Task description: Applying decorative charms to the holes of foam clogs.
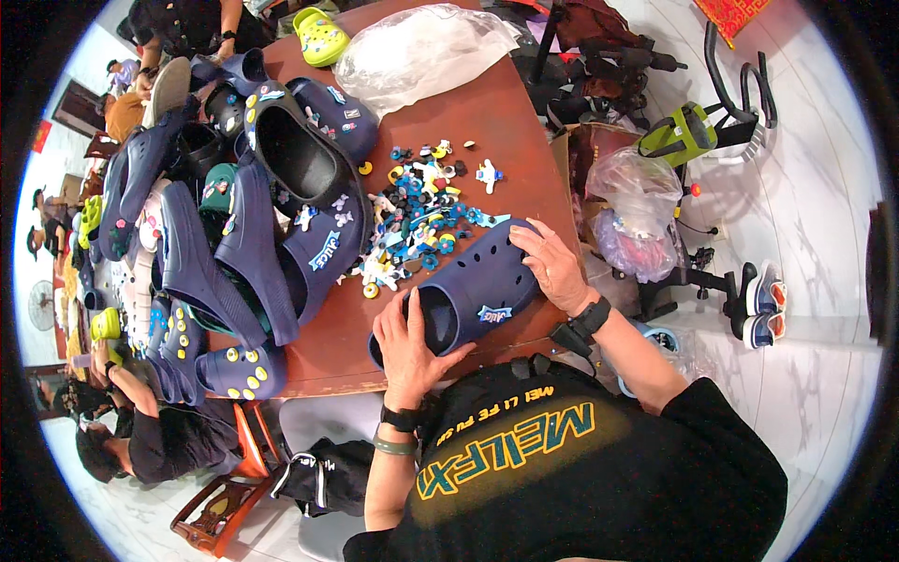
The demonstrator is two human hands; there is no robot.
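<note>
A navy clog (479,281) lies tilted at the table's near edge, between my two hands. My left hand (412,348) grips it at the heel end, fingers over the rim of the opening and thumb along the side. Around the toe end curls my right hand (552,269), its fingertips on the holed upper. One light-blue lettered charm (494,314) sits on the clog's near side. Just beyond it, a heap of small shoe charms (417,225) in blue, white, yellow and black is spread on the brown table (506,122).
Left of the charms rises a large pile of navy clogs (253,253), several with charms on. At the far end are a clear plastic bag (421,56) and a lime-green clog (320,37). Co-workers sit along the left side. A bagged bundle (637,215) stands right of the table.
</note>
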